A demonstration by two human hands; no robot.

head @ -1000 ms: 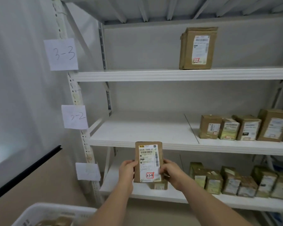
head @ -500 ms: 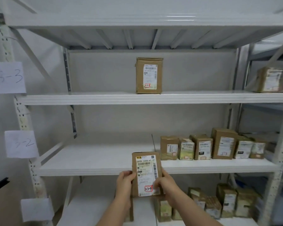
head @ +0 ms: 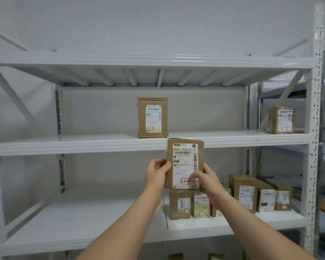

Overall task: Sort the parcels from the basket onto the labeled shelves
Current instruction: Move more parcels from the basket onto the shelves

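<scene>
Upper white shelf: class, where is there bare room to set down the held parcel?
Upper white metal shelf: bare left of the brown cardboard box, and right of it toward the post. Lower white shelf: crowded right, bare left.

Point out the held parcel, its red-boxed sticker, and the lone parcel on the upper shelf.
Held parcel [head: 184, 147], head view, printed label top.
Red-boxed sticker [head: 184, 181], head view, its centre.
Lone parcel [head: 152, 118], head view, front face.

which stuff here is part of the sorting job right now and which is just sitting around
In the job: held parcel marked 3-3-9, left hand, right hand, upper shelf.

Just sitting: lone parcel on the upper shelf, parcels on the lower shelf, parcel on the neighbouring rack.
</scene>
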